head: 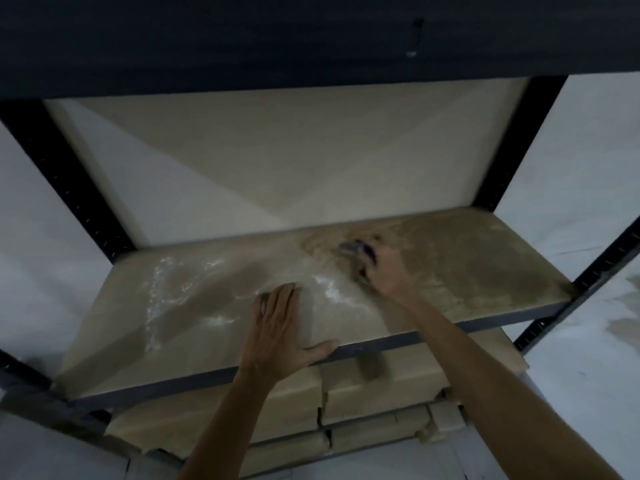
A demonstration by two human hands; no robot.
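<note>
A tan shelf board (194,306) lies in a black metal rack, with whitish wet or dusty streaks on its left and middle. My left hand (280,327) rests flat on the board near its front edge, fingers straight, thumb along the rim. My right hand (384,268) is farther back on the board, blurred, and grips a small dark object (356,249) that looks like a cloth or scrubber pressed to the surface. What the object is exactly is hard to tell.
Black rack uprights stand at the left (65,174) and right (519,143), with a dark upper shelf (311,39) overhead. Tan wrapped bundles (346,407) are stacked on the level below. A pale wall and floor surround the rack.
</note>
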